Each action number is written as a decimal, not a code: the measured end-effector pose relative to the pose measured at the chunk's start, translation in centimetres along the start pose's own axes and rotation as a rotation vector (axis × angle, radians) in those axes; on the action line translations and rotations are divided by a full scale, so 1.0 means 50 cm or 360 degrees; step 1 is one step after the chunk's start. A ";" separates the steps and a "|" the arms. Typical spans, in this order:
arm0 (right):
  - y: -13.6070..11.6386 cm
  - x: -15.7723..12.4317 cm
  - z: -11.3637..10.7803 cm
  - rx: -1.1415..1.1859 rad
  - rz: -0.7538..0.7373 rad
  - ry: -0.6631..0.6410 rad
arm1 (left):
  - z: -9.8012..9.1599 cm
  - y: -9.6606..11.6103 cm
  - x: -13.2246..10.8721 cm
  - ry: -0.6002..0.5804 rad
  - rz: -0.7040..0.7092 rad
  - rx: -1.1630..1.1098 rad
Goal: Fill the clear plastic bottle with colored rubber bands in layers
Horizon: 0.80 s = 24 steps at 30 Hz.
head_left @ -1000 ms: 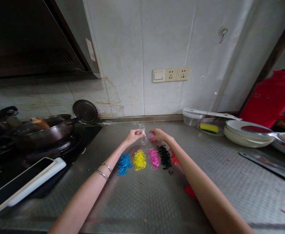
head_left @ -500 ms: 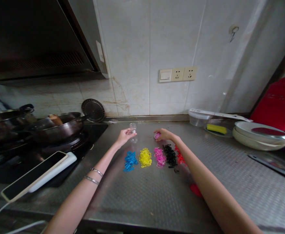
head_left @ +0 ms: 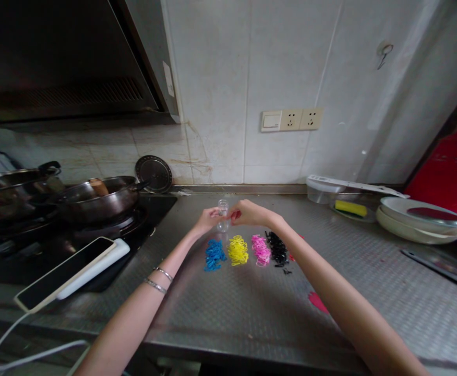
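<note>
My left hand (head_left: pixel 207 218) is closed on a small clear bottle (head_left: pixel 223 214), held upright above the steel counter (head_left: pixel 252 308). My right hand (head_left: pixel 247 212) is pinched shut right beside the bottle's mouth; a pink band was in it before, but what it holds is hidden. Below the hands lie little heaps of elastic bands: blue (head_left: pixel 215 254), yellow (head_left: pixel 238 249), pink (head_left: pixel 261 249), black (head_left: pixel 278 248). A red heap behind my right forearm is mostly hidden.
A phone on a white power bank (head_left: pixel 70 272) lies on the stove edge at left, beside a dark wok (head_left: pixel 93 199) and a round lid (head_left: pixel 154 174). At right stand a clear tub (head_left: pixel 319 189), a yellow sponge (head_left: pixel 350 208) and stacked white plates (head_left: pixel 416 222).
My right hand moved left from above the pink heap to the bottle's mouth. The left hand and bottle stayed near the same spot; the view shifted left.
</note>
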State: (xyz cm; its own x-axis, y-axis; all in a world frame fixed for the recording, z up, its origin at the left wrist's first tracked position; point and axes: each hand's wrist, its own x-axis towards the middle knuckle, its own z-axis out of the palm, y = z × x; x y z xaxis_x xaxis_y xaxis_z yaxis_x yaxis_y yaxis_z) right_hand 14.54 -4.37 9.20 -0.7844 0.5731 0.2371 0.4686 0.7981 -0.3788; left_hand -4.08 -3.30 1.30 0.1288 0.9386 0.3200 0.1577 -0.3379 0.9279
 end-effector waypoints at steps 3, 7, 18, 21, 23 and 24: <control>-0.019 0.002 0.018 -0.0057 0.0155 0.0019 | 0.001 0.007 -0.005 -0.0043 0.0016 0.0027; 0.003 0.001 0.025 0.0081 0.0353 0.0169 | 0.002 0.011 -0.008 -0.0026 0.0023 -0.0001; -0.045 -0.004 0.078 0.0108 -0.0075 -0.0339 | -0.011 -0.023 0.007 -0.0019 -0.0036 -0.0059; -0.059 -0.002 0.099 -0.0006 -0.0092 -0.0393 | -0.011 -0.019 0.004 -0.0026 -0.0045 -0.0046; -0.058 0.000 0.115 -0.0105 -0.0101 -0.0390 | -0.011 -0.014 0.002 -0.0031 -0.0043 -0.0029; -0.056 0.001 0.123 -0.0144 -0.0104 -0.0386 | -0.011 -0.011 0.001 -0.0041 -0.0042 -0.0019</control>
State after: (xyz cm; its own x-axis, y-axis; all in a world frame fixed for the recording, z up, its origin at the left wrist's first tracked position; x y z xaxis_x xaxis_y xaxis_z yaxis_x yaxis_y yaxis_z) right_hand 10.70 -7.73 4.76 -0.8837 0.4669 0.0329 0.4393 0.8517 -0.2858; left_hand -4.71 -3.03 0.89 0.1501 0.9451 0.2901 0.1496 -0.3118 0.9383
